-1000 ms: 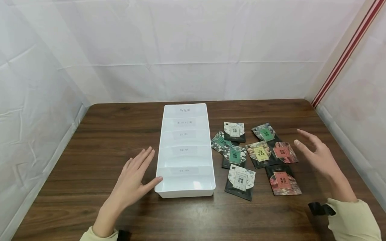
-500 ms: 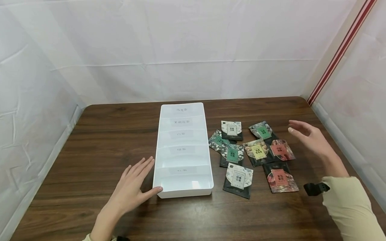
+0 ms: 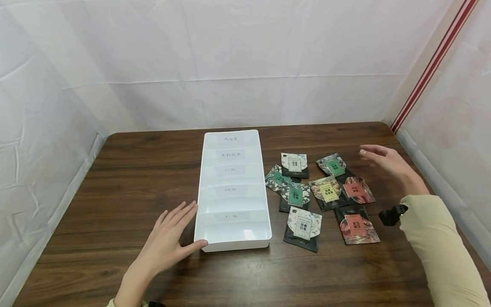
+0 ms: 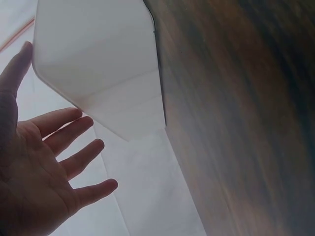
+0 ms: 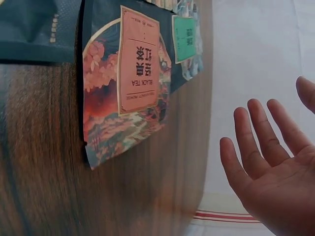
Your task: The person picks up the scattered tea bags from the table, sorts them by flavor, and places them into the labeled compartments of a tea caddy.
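Note:
My left hand (image 3: 163, 243) is at the near left corner of a long white box (image 3: 235, 245) with labelled compartments in a row. Its fingers are spread along the box's left side and the thumb reaches the near corner; in the left wrist view the fingertips (image 4: 86, 121) appear at the box's rim. To the right, my right hand (image 3: 393, 166) hovers with relaxed fingers and holds nothing. Nearest it lie a green-labelled tea sachet (image 3: 334, 165) and a red-labelled one (image 3: 356, 189), which reads "BLACK TEA" in the right wrist view.
Several more tea sachets lie between box and right hand: a yellow-labelled one (image 3: 327, 192), another red one (image 3: 358, 226), white-labelled ones (image 3: 303, 229) and green ones (image 3: 295, 196), some overlapping. White sheeting (image 3: 238, 102) hangs behind the brown wooden table (image 3: 126, 192).
The right hand has moved left and away from me, nearer the back sachets, its fingers drawing closer together. The left hand stays by the box. The head view shifted slightly.

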Tool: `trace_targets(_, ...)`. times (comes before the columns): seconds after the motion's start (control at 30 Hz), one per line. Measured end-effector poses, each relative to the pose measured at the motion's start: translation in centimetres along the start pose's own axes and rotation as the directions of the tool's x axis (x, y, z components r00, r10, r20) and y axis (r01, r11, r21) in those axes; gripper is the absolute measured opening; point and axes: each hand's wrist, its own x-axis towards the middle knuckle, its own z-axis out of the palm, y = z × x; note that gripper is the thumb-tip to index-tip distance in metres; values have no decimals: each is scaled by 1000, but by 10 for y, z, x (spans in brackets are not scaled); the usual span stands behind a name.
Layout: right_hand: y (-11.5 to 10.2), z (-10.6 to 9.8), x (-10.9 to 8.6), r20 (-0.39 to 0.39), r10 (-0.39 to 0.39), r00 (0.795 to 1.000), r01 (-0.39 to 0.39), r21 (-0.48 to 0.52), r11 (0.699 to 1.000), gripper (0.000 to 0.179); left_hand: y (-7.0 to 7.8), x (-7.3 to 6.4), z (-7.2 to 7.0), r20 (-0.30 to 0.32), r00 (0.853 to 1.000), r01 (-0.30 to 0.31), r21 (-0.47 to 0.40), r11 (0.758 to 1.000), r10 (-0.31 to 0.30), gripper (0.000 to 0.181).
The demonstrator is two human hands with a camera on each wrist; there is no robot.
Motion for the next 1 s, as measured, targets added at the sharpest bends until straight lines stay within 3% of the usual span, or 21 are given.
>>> trace_targets(0.47, 12, 17, 29, 51, 3, 999, -8, 111, 994, 68, 0, 1, 1, -17, 1000, -26, 1, 1000, 26, 81)
trace_targets(0.7, 8, 18, 45, 74, 20, 997, -24, 50, 998, 69, 0, 1, 1, -6, 1000, -16, -3, 1000, 16, 82)
trace_targets(1.0, 6, 25, 61, 87, 23, 996, -22, -8, 1000, 57, -1, 2, 3, -15, 1000, -26, -6, 1000, 26, 81)
